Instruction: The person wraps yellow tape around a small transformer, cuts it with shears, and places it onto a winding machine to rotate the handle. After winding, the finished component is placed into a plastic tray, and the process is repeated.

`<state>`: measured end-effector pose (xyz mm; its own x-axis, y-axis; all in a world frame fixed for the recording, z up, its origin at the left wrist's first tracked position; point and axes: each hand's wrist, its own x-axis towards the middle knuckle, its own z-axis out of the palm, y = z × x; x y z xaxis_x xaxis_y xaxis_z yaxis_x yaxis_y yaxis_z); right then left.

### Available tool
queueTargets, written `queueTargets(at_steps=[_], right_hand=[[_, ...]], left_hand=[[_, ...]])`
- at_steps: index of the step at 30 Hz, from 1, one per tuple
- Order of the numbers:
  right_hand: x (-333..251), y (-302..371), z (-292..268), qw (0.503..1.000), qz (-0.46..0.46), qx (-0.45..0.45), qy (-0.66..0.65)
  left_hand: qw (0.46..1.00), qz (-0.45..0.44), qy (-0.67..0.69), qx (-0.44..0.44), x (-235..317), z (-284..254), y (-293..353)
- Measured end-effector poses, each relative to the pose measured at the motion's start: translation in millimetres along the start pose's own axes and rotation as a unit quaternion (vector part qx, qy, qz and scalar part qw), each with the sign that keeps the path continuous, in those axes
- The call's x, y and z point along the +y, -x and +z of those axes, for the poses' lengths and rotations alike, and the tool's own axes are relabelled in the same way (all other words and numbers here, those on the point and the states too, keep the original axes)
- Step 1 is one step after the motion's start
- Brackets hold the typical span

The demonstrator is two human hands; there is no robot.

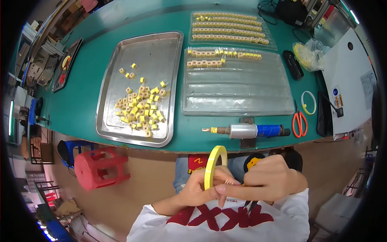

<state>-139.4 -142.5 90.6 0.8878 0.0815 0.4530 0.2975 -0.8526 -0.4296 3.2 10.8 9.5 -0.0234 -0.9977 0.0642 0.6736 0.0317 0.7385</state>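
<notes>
Close to my body, my left hand (198,187) is closed, with a roll of yellow tape (209,171) standing upright at its fingers. Thin copper-coloured pins (228,182) show between the fingertips of both hands; the small part they belong to is mostly hidden. My right hand (272,179) is curled up against the left, its index finger stretched toward the left thumb. Below the right hand stick out two dark pointed tips (250,206) of a slim tool whose kind I cannot make out.
On the green table (84,109), a metal tray (157,40) holds a heap of small yellow-wrapped coils (141,109). Right of it lie two clear plastic trays with rows of coils (205,64), a silver-and-blue cylindrical tool (246,131) and orange-handled scissors (299,124). A red stool (90,171) stands below left.
</notes>
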Motion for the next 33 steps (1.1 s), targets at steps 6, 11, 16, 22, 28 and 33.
queueTargets(at_steps=[6, 11, 16, 22, 28, 33], right_hand=[[-0.2, 22.5, 40.3, 0.974, 0.126, 0.116, -0.146], [2.5, 30.4, 61.0, 0.94, 0.133, 0.188, -0.253], [2.8, 29.1, 69.2, 0.903, 0.15, 0.204, -0.346], [1.9, 32.7, 79.6, 0.833, 0.187, 0.168, -0.492], [-3.5, 38.7, 85.4, 0.722, 0.23, 0.156, -0.634], [-5.9, 30.5, 86.4, 0.698, 0.258, 0.153, -0.65]], left_hand=[[0.992, 0.047, 0.065, 0.101, -14.8, 5.3, 9.4], [0.993, 0.047, 0.063, 0.092, -21.8, 6.9, 10.3], [0.989, 0.116, -0.052, 0.074, -35.1, -3.1, 8.3], [0.96, 0.158, -0.2, 0.116, -29.3, -2.1, 10.7], [0.836, 0.275, -0.453, 0.141, -26.1, -5.7, 8.2], [0.841, 0.277, -0.428, 0.183, -28.2, -2.1, 5.9]])
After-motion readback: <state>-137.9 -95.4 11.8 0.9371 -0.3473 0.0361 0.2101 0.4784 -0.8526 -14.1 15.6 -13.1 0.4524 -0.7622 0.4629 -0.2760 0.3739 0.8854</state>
